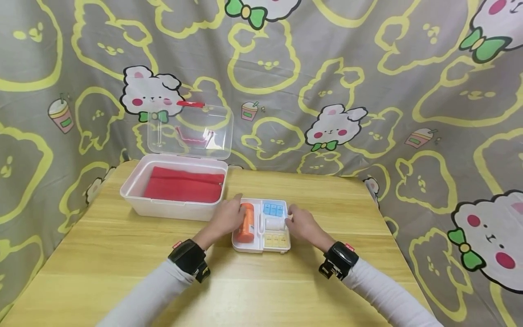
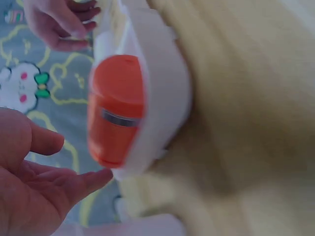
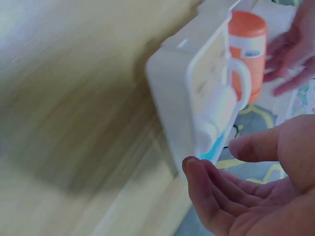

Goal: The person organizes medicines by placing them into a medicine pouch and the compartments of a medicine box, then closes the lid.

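An open white case (image 1: 248, 250) lies on the table in front of me. An orange bottle (image 1: 246, 225) fills its left half. On the right half sit a blue pill organizer (image 1: 273, 208), a small white cylinder (image 1: 274, 223) and a yellow pill organizer (image 1: 275, 240). My left hand (image 1: 229, 214) is at the case's left side by the bottle; the left wrist view shows a fingertip at the case's edge and the thumb held apart. At the right side is my right hand (image 1: 304, 223), fingertips right at the rim, thumb spread away from them in the right wrist view.
A translucent plastic box (image 1: 175, 209) stands at the back left, its clear lid (image 1: 192, 131) raised. Inside lies a red zippered pouch (image 1: 184, 184). A patterned curtain (image 1: 282, 72) hangs behind the wooden table (image 1: 261, 290).
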Action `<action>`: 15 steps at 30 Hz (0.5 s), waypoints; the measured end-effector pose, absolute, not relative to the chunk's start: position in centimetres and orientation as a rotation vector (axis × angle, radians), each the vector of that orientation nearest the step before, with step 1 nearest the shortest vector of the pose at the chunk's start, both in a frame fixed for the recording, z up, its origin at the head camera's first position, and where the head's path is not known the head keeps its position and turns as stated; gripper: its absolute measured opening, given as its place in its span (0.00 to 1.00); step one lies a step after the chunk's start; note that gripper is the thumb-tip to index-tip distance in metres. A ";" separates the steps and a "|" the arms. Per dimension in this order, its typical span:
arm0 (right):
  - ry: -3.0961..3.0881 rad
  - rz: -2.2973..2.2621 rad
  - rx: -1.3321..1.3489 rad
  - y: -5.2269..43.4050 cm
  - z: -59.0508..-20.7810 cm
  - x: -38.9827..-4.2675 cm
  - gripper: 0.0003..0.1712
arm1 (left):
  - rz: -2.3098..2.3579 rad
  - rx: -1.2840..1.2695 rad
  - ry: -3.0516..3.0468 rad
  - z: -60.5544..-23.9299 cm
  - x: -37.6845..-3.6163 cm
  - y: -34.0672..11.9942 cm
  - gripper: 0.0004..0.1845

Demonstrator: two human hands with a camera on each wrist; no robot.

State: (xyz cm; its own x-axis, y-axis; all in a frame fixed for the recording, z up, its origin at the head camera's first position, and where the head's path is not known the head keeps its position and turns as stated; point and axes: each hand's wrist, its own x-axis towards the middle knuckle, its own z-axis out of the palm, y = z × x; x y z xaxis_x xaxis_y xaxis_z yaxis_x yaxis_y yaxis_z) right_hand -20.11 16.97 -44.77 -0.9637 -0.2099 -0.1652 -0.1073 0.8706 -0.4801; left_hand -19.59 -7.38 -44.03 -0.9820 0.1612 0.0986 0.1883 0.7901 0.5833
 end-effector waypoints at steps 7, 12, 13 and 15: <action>2.810 -0.760 -0.190 17.8 -46.2 -20.6 0.20 | -0.993 -0.536 -2.804 -42.5 -19.6 -4.5 0.13; 2.776 -0.822 -0.205 18.0 -46.8 -20.7 0.19 | -0.901 -0.574 -2.912 -43.2 -19.7 -2.8 0.12; 2.771 -0.831 -0.211 18.1 -46.9 -20.7 0.19 | -0.876 -0.559 -2.940 -43.4 -19.8 -2.5 0.12; 2.764 -0.846 -0.228 18.2 -47.1 -20.6 0.18 | -0.830 -0.518 -2.994 -43.8 -19.8 -2.1 0.11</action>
State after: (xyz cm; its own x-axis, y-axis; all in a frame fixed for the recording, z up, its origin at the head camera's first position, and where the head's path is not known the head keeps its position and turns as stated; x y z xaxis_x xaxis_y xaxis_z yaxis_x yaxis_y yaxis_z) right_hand -20.63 18.18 -47.05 -0.9587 -0.2175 -0.1834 -0.0776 0.8202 -0.5668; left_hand -19.84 -2.11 -43.84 -0.9458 0.3150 0.0791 0.3107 0.8068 0.5025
